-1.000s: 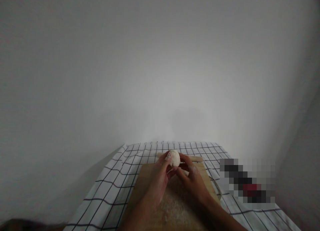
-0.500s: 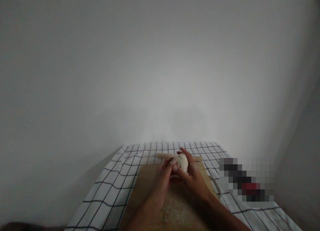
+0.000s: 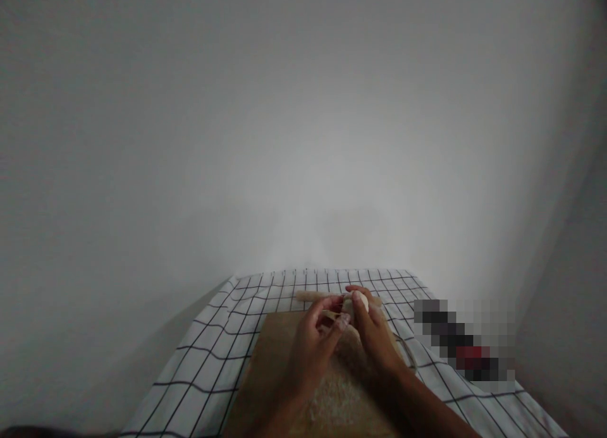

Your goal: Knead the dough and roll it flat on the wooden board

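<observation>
A pale lump of dough (image 3: 349, 306) is held up between my two hands over the far part of a wooden board (image 3: 277, 337). My right hand (image 3: 372, 327) wraps it from the right, thumb laid across its near side. On the left side, the curved fingertips and thumb of my left hand (image 3: 322, 324) press at the dough's edge, with a gap between thumb and fingers. Part of the dough is hidden by my right thumb and fingers. White flour (image 3: 334, 400) is scattered on the near part of the board.
Behind the board a wooden rolling pin (image 3: 310, 296) lies crosswise, partly hidden by my hands. A white tablecloth with dark grid lines (image 3: 203, 349) covers the table. A thin curved loop (image 3: 408, 352) lies beside the board's right edge. Farther right is a pixelated patch (image 3: 465, 343). A plain wall (image 3: 303, 141) stands behind.
Both hands and the dough have shifted slightly right. My left fingers have spread from the thumb at the dough's left edge, and my right thumb has moved up across the dough.
</observation>
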Demonstrator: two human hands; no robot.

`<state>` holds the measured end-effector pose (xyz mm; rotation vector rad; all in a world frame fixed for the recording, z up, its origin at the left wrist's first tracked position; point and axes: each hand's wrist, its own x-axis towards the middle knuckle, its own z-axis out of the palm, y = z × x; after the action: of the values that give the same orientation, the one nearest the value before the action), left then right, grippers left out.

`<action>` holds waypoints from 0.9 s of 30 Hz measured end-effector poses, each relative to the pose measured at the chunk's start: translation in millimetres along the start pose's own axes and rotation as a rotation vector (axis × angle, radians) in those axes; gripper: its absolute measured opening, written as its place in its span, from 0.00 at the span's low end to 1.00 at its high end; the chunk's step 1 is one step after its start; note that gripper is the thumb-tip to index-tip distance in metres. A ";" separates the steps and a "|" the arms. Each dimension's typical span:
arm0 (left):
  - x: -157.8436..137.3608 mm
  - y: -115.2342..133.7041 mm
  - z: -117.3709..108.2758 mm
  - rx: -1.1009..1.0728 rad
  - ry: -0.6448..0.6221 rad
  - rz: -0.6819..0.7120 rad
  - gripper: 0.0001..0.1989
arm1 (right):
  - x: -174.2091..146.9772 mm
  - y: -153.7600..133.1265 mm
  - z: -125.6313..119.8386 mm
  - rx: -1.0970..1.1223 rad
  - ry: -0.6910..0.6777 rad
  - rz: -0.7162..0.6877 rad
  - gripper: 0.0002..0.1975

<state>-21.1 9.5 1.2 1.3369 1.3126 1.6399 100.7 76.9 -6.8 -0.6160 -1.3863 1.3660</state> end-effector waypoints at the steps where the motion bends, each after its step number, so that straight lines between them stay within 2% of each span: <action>1: 0.5 -1.8 -1.2 0.022 0.003 0.022 0.20 | 1.6 4.1 -0.2 0.061 -0.011 0.039 0.27; 5: 5.1 -9.0 -7.2 0.066 0.031 0.029 0.19 | 5.8 18.0 0.9 0.296 -0.113 0.160 0.30; 10: 9.8 -6.4 -11.2 0.027 0.073 -0.037 0.19 | 3.7 17.8 2.0 0.279 -0.191 0.164 0.25; 14: 12.6 2.0 -12.1 -0.011 0.103 -0.036 0.21 | 1.6 15.9 1.6 0.393 -0.262 0.223 0.26; 18: 15.4 4.5 -14.6 0.013 0.123 -0.023 0.20 | 0.7 19.0 1.5 0.461 -0.329 0.222 0.31; 23: 16.9 2.1 -17.0 0.052 0.131 0.027 0.19 | -0.2 16.1 5.6 0.490 -0.320 0.248 0.32; 27: 12.8 0.0 -12.7 0.082 0.076 0.106 0.21 | -1.0 6.1 8.0 0.498 -0.299 0.204 0.26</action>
<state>-36.7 17.3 5.4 1.4269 1.3872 1.7402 92.0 74.3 -11.2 -0.2293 -1.1613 1.9457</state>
